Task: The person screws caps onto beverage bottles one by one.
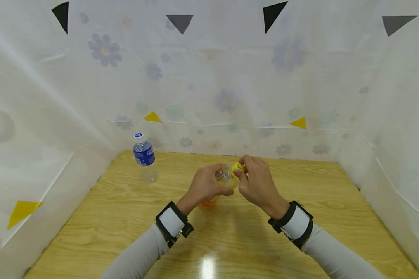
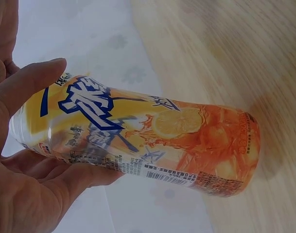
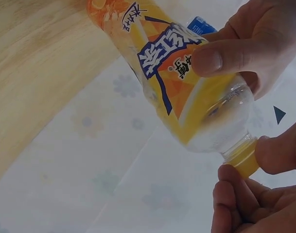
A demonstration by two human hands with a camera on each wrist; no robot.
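A clear plastic drink bottle (image 2: pixel 186 141) has a yellow and orange label with lemon pictures and looks tilted. My left hand (image 1: pixel 209 181) grips it round its upper part, thumb on one side and fingers on the other. At its mouth is a yellow cap (image 3: pixel 243 158), which my right hand (image 1: pixel 260 182) pinches between thumb and index finger. In the right wrist view the cap sits at the neck; how tightly it is screwed on cannot be told. Whether the bottle's base touches the table is hidden.
A second clear bottle (image 1: pixel 144 155) with a blue label and white cap stands upright at the back left of the wooden table (image 1: pixel 125 232). White flowered sheeting (image 1: pixel 209 89) with black and yellow triangles hangs behind the table and along both sides.
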